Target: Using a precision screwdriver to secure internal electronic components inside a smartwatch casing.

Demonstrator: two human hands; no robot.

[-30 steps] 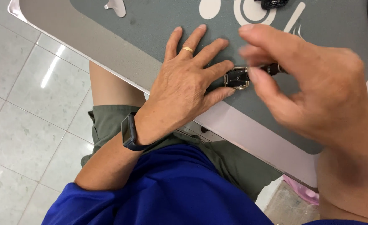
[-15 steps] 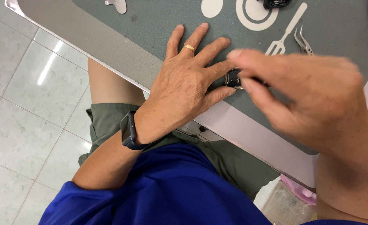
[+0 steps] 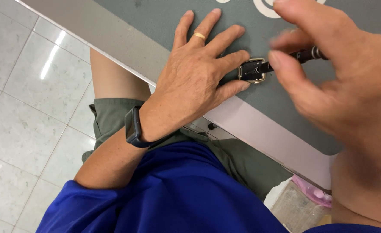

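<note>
My left hand lies flat on a grey-green work mat, fingers spread. Its thumb and forefinger pinch a small square metal-framed part and pin it to the mat. My right hand, blurred by motion, grips a thin dark tool with a metal collar. The tool's tip rests on the small part. A gold ring sits on my left hand and a dark smartwatch on that wrist.
The mat covers a pale table whose edge runs diagonally above my lap. White printed tool outlines show at the mat's top. Grey floor tiles lie to the left. A pink object sits under the table.
My right hand has lifted and shifted right, so the small part and the tool tip now show between the two hands. My left hand stays planted.
</note>
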